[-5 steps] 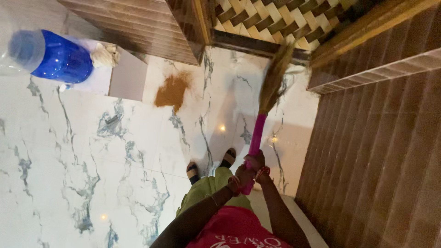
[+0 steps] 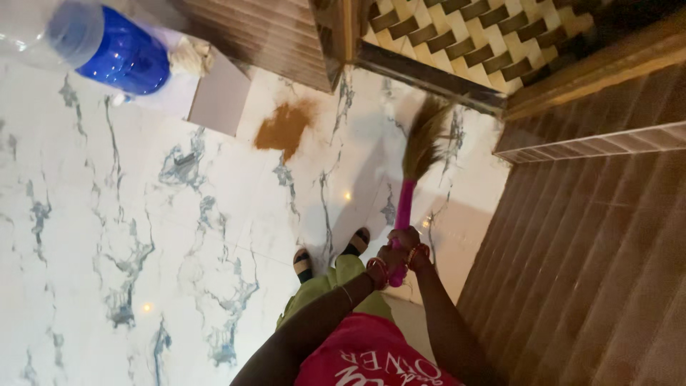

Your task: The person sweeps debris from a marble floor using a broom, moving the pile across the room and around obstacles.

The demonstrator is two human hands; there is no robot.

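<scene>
Both my hands grip the pink handle (image 2: 403, 207) of a grass broom. My left hand (image 2: 389, 259) is the nearer one on the handle and my right hand (image 2: 407, 239) sits just beyond it, with red bangles on both wrists. The straw-coloured broom head (image 2: 424, 139) is blurred and rests on the white marble floor (image 2: 143, 236) near the dark door threshold (image 2: 429, 75). A brown pile of dirt (image 2: 286, 127) lies on the floor to the left of the broom head. My sandalled feet (image 2: 329, 254) stand just below the hands.
A blue water container (image 2: 118, 51) stands on a low white block (image 2: 214, 96) with a crumpled cloth (image 2: 191, 56) beside it. Brown ribbed wall tiles (image 2: 586, 264) run along the right. A woven-pattern tiled floor (image 2: 464, 28) lies beyond the threshold.
The broom head has pulled back from the threshold toward me. The view has shifted slightly, so the blue container and dirt pile sit further right in the frame.
</scene>
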